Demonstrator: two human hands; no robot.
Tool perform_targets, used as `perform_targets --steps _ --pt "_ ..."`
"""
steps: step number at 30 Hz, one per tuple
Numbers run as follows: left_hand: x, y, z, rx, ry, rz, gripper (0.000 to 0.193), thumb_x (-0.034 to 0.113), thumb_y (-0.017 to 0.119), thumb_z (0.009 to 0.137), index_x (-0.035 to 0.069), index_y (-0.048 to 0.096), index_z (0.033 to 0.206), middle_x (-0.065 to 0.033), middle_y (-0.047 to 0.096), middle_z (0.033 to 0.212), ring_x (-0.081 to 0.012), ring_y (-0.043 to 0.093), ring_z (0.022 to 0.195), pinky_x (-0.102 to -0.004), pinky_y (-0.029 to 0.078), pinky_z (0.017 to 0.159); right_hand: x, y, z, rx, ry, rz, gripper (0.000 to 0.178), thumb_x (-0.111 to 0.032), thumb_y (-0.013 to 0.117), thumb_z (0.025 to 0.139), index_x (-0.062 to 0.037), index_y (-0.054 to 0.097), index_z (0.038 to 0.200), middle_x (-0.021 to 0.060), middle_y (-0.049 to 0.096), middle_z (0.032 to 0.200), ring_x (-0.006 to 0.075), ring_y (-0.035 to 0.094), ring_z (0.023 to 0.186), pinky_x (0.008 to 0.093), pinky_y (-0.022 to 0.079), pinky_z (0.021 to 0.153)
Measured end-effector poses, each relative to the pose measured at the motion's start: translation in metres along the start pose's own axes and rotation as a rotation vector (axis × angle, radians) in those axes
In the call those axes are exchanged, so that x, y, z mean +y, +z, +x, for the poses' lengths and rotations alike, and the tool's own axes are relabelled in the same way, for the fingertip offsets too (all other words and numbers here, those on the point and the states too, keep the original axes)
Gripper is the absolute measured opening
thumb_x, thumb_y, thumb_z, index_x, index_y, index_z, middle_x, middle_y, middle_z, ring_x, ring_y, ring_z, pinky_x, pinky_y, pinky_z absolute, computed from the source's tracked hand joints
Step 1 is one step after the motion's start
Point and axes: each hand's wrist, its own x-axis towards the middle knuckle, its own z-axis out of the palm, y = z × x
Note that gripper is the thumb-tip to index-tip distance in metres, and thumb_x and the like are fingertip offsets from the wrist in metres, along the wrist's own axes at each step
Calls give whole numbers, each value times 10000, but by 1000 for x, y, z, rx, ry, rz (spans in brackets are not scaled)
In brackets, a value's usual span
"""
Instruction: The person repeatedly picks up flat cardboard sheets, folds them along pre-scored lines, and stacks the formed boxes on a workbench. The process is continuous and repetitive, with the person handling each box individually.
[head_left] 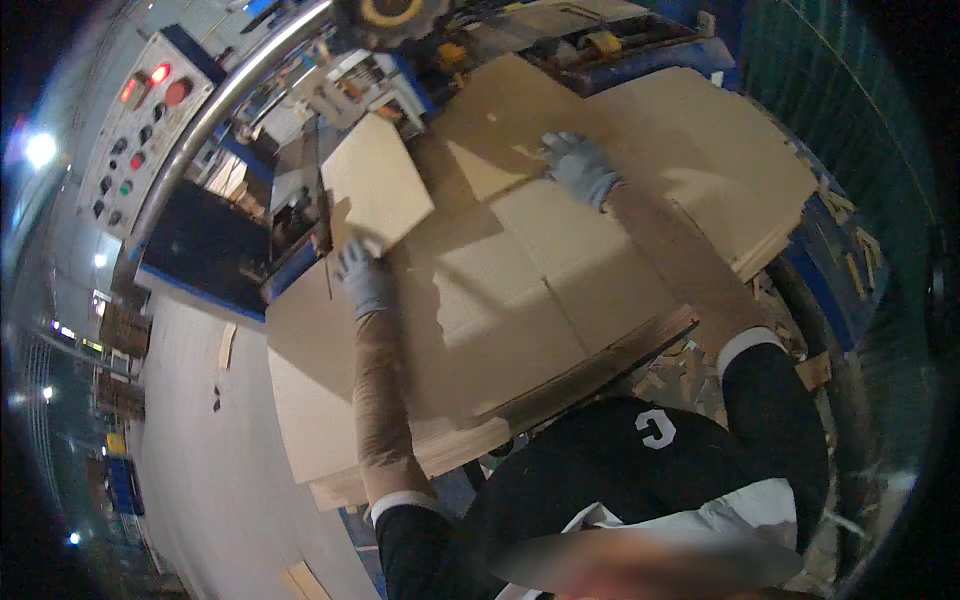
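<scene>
A pale tan board panel [375,180] lies at the machine's edge, ahead of me on the left. My left hand [362,280], in a grey glove, touches the panel's near edge with its fingers stretched out. Farther right, my gloved right hand [580,168] lies with fingers spread at the edge of a darker tan board [500,120]. Beneath both hands spreads a stack of large tan boards [500,290], its layered edge facing me. What lies under my right palm is hidden.
A control panel [140,135] with buttons and lit red lamps stands at the left, beside a curved metal rail [235,85]. More stacked boards [715,150] are at the right. Offcuts [690,375] litter the area below the stack. Grey floor [200,450] runs along the left.
</scene>
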Motion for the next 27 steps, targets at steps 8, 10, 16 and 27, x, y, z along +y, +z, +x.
perform_targets --steps 8,10,16,27 --pt "-51 -100 -191 432 -644 -468 778 471 594 837 -20 355 1392 -244 469 1310 -379 467 1180 -431 387 971 61 -94 -160 -84 684 330 599 -487 587 836 -5 543 1189 221 538 1206 408 509 1118 458 413 965" --pt "-84 -106 -241 487 -1118 -387 864 580 569 817 -27 354 1392 -264 521 1238 -393 541 1086 -450 466 880 80 -111 -223 83 1024 16 676 -540 575 833 6 504 1225 246 502 1264 416 491 1155 460 428 950" --pt "-115 -86 -288 279 -1486 -572 960 715 490 805 1 321 1425 -259 472 1340 -373 512 1197 -504 430 985 109 -98 -273 -101 1193 -335 783 -594 571 812 14 462 1294 238 481 1321 403 487 1199 435 454 945" --pt "-76 -163 -277 786 -1061 -942 746 363 568 908 -88 266 1420 -241 250 1501 -310 285 1385 -387 237 1125 201 -45 -285 788 1238 876 487 -303 600 896 9 541 1266 103 626 1194 242 587 1074 330 493 850"
